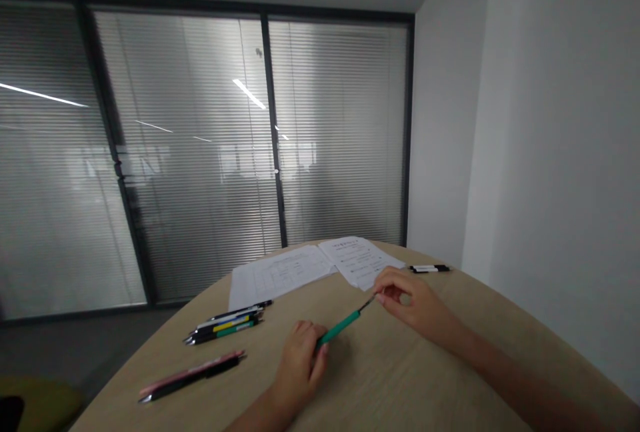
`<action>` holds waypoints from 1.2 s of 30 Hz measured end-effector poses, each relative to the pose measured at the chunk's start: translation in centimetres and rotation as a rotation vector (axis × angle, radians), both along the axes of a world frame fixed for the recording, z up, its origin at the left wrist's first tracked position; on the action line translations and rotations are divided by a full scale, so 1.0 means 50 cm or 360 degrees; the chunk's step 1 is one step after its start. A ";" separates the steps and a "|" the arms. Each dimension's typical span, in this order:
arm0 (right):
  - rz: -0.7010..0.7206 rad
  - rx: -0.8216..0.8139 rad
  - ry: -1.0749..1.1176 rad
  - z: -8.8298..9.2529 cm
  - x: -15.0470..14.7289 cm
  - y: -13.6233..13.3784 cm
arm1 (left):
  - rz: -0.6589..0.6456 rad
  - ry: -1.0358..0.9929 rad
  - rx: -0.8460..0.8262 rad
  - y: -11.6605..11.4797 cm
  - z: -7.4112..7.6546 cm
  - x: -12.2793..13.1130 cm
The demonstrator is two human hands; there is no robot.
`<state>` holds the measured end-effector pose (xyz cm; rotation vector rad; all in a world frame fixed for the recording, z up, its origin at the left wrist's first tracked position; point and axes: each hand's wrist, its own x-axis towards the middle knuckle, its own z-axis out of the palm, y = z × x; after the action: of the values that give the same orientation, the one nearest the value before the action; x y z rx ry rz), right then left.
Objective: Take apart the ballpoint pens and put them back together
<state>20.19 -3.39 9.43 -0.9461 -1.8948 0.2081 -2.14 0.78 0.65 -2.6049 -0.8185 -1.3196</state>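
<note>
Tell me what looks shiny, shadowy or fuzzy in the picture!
Head view: bright streaks shine on the glass wall; head view: a soft shadow lies on the table beside the left hand, under the green pen; head view: small print on the papers is too fuzzy to read.

Bare forearms (480, 357), bare hands (301, 357)

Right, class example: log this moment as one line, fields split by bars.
left hand: grips green barrel | right hand: pinches thin dark rod at barrel's end | nearby: pens, papers on table
</note>
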 end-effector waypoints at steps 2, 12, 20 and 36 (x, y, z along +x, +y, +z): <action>0.0007 -0.0058 0.0085 0.018 0.024 -0.001 | -0.0022 -0.0004 -0.0023 -0.008 0.006 0.005; -0.0039 -0.0416 0.0428 0.076 0.098 -0.019 | -0.0021 -0.0042 -0.0081 -0.038 0.030 0.030; -0.0237 -0.0429 0.0102 -0.014 0.093 0.070 | -0.0240 0.0330 0.0145 -0.059 -0.007 0.042; -0.0275 -0.0322 -0.1044 -0.134 -0.049 0.089 | -0.0432 0.0407 0.0452 -0.081 -0.035 0.076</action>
<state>17.72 1.09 2.73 -1.4347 -2.3946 -0.0245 1.68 -3.26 -1.11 -2.6380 -0.2261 -1.0320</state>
